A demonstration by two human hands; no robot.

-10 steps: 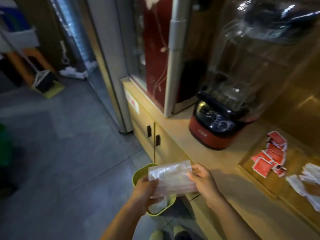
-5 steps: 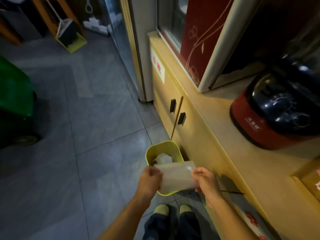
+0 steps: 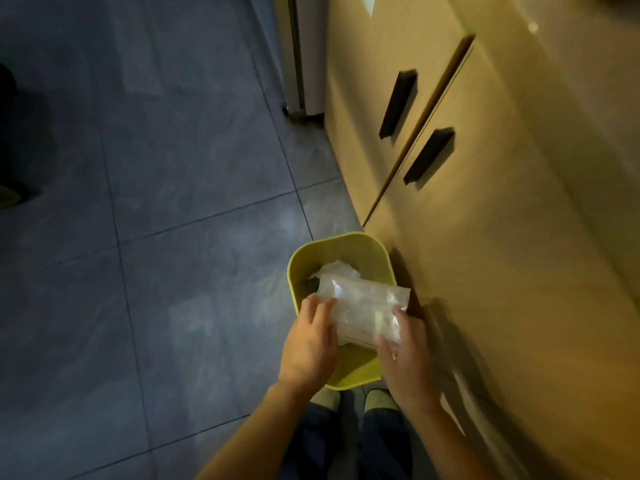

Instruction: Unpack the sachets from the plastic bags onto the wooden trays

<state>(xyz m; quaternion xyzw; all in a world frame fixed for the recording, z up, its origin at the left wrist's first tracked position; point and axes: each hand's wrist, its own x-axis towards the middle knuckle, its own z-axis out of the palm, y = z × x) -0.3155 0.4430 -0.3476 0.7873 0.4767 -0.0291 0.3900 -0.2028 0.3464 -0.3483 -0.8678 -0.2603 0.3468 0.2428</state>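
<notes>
Clear, crinkled plastic bag (image 3: 363,306) is held flat directly over the bin (image 3: 346,249), a yellow-green tub with rounded corners. Left hand (image 3: 310,336) grips the bag's left end, fingers curled over it. Right hand (image 3: 403,351) pinches the right end between thumb and fingers. Bag contents cannot be made out. The hands hide the bin's near rim. Inside the bin lies crumpled white material (image 3: 337,268), partly covered. A glossy tan cabinet (image 3: 485,271) stands just right of the bin, blurred.

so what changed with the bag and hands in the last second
The left hand and right hand brought the bag down from counter height to just over the bin; the view tipped down to the floor. Unchanged: both hands hold the bag, and the bin stands by the cabinet.
</notes>
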